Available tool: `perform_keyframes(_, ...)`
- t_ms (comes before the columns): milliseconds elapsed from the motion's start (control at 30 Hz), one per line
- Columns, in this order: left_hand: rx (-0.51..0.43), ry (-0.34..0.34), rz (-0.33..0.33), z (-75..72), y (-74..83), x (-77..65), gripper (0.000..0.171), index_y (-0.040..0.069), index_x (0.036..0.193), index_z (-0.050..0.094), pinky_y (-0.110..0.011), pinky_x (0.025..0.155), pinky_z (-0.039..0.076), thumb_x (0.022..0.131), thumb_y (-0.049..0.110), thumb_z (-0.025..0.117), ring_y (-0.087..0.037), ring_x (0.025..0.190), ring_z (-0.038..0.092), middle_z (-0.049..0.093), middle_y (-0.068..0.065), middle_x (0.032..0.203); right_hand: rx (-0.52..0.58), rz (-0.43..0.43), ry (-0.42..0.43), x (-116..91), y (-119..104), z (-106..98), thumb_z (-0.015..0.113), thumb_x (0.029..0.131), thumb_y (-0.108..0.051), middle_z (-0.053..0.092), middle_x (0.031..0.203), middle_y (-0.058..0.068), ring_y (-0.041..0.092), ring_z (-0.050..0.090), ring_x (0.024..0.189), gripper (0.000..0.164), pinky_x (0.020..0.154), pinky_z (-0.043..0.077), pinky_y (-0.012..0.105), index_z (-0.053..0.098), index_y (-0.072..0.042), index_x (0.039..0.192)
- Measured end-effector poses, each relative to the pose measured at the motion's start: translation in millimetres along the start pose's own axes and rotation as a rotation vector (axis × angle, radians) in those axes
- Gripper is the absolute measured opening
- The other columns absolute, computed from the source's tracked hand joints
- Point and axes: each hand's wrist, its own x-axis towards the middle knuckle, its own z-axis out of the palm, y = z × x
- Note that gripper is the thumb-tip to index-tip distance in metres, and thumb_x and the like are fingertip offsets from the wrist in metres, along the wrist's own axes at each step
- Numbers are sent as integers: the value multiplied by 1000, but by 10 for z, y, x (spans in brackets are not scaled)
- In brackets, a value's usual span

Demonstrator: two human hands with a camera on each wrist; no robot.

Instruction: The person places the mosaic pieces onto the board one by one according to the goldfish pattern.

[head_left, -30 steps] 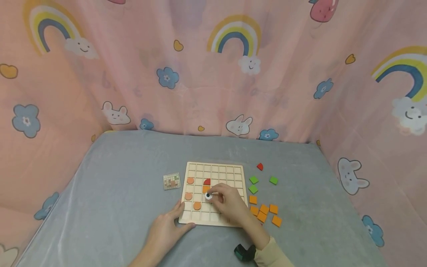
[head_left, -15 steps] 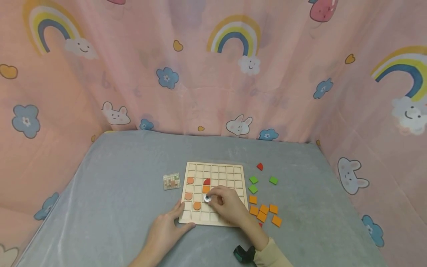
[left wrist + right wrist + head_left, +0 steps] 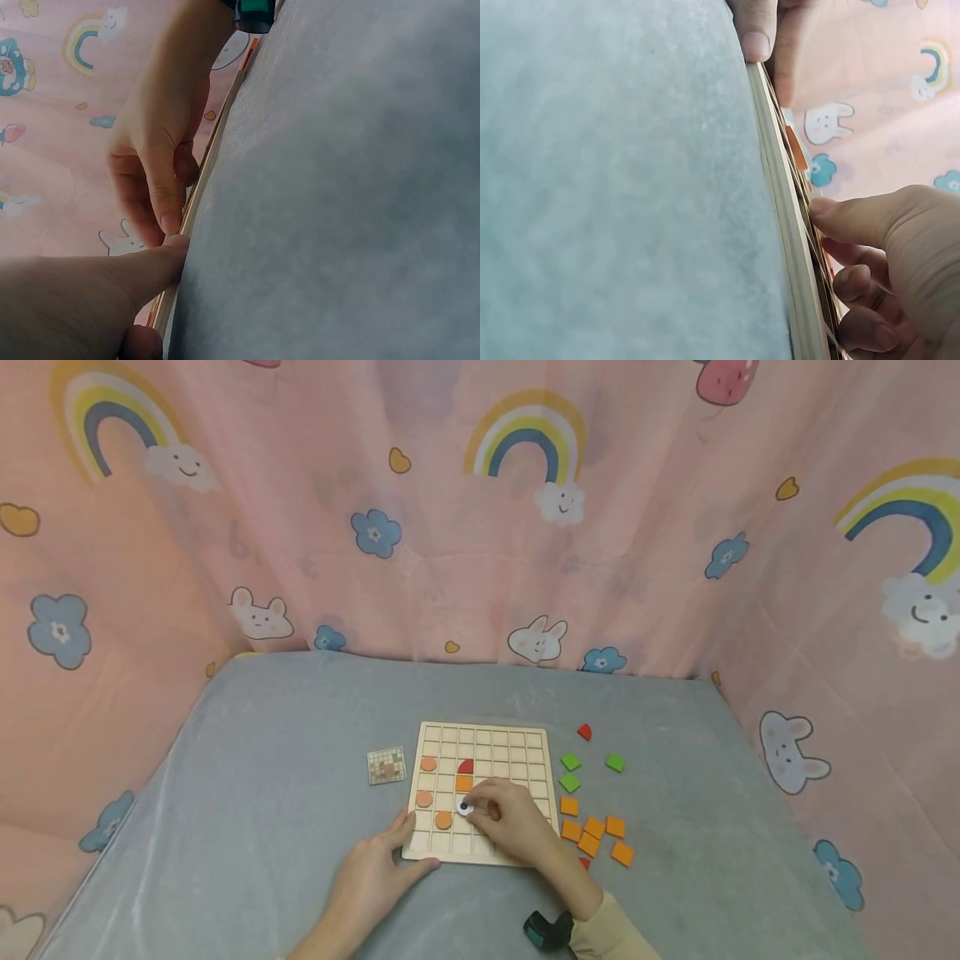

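White disc (image 3: 462, 808) lower than before

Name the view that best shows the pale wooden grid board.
Head view: the pale wooden grid board shows most of its squares, though the right hand covers some. Both wrist views catch mainly its edge.

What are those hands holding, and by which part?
Right hand: a white round black-dotted piece, by its edge. Left hand: the pale wooden square grid board, by its near-left corner.
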Motion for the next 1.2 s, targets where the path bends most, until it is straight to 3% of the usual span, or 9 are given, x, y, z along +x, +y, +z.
perform_keyframes(367, -19, 7, 7, 8, -24, -4, 78, 5, 140, 69, -53, 95, 59, 78, 43, 94, -43, 124, 67, 63, -13, 147, 2, -31, 38, 0, 35, 61, 84, 90, -6, 73, 103, -1, -2, 39, 59, 11, 54, 38, 19, 80, -12, 98)
perform_keyframes(1200, 26, 19, 13, 14, -23, 7, 78, 6, 140, 69, -51, 89, 61, 78, 45, 93, -42, 120, 70, 64, -12, 146, -23, -27, 94, 24, 20, 100, 84, 91, -8, 73, 103, -2, -1, 40, 61, 8, 54, 38, 20, 80, -15, 94)
